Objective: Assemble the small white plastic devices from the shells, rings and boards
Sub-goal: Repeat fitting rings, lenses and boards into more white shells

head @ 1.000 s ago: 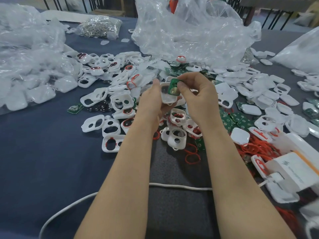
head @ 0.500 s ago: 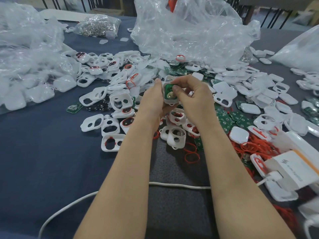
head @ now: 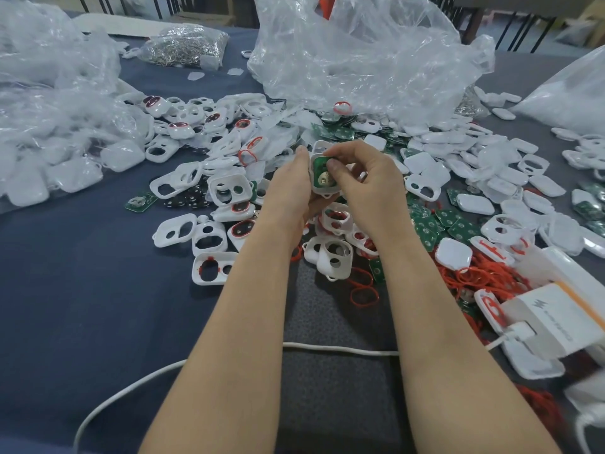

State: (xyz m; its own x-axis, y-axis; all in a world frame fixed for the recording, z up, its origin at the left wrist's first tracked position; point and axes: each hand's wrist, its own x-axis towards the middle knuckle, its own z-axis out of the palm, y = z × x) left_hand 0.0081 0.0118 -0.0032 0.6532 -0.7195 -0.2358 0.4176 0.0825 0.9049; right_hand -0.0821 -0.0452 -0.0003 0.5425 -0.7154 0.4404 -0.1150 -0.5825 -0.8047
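Above the middle of the table my left hand grips a small white shell from the left and beneath. A green board with a round metal contact lies inside the shell. My right hand has its fingers curled over the shell's top and right edge, and its thumb presses on the board. White shells with holes lie to the left, closed white covers and loose green boards to the right. Red rings lie near my right forearm.
Clear plastic bags of parts stand at the back and far left, and a bag of metal pieces at the back. A white box with a white cable sits at the right. Dark blue cloth covers the table.
The green board, held tilted above the shell by my right fingers, now lies flat inside it with my thumb on top. Both hands stayed in place.
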